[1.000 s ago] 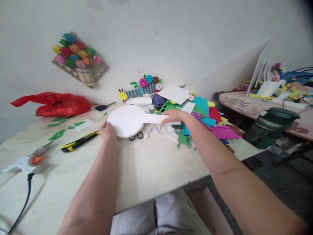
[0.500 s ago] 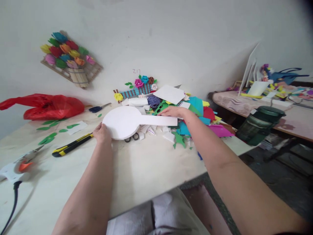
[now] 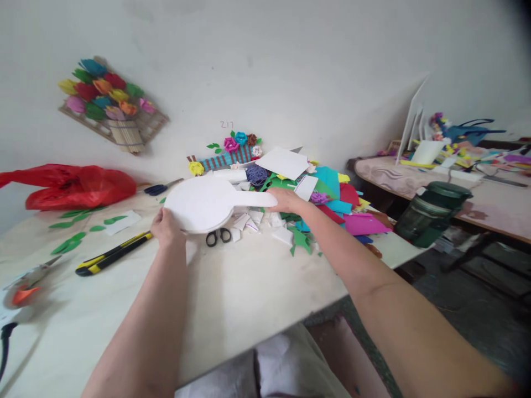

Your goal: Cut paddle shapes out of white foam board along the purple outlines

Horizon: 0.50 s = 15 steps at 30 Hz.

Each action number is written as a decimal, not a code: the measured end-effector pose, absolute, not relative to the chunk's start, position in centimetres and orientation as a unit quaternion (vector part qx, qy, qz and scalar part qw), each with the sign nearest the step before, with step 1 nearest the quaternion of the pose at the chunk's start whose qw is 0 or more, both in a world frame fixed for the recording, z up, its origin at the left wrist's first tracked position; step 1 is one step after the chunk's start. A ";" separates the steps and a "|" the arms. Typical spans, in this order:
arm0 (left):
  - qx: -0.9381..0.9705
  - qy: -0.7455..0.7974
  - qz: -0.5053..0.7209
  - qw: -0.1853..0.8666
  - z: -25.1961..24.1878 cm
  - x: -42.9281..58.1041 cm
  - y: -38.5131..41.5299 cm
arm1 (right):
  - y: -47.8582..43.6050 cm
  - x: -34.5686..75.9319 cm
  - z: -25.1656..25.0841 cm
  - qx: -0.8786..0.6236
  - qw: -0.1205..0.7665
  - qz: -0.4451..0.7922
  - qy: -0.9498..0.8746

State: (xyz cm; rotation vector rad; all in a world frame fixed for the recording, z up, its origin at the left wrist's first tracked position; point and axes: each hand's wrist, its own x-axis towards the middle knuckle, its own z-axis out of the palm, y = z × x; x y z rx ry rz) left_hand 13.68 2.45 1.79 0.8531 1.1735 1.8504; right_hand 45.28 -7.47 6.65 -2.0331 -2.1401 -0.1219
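Observation:
A flat white paddle-shaped board [image 3: 201,204], a round disc with a straight handle, is held a little above the table. My left hand [image 3: 166,225] grips the left rim of the disc, its fingertips partly hidden at the edge. At the other end, my right hand [image 3: 286,200] is closed on the tip of the handle [image 3: 253,199]. Black scissor handles [image 3: 218,237] stick out below the disc, their blades hidden under it. A yellow and black utility knife [image 3: 114,253] lies on the table beside my left hand.
Coloured paper and scraps [image 3: 301,239] are heaped behind and right of the board. A glue gun [image 3: 25,293] with a cord lies at left, near green paper leaves [image 3: 69,243]. Dark scissors [image 3: 160,188] and a red plastic bag [image 3: 83,185] are farther back. A green jar [image 3: 435,213] stands at right.
My right hand has moved from behind the handle's middle to its tip and closed on it. Less of the handle shows now. The whole view has shifted slightly.

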 end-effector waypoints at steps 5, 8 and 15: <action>0.331 0.427 0.685 0.489 2.6 15.5 0.9 | -7.7 47.7 6.7 -0.795 0.243 -0.018 -0.555; 0.376 0.443 0.659 0.478 2.4 16.7 0.1 | -8.2 49.7 7.0 -0.854 0.306 -0.012 -0.420; 0.530 0.450 0.581 0.424 1.0 18.9 -0.5 | -9.8 52.9 6.2 -0.895 0.356 -0.029 -0.267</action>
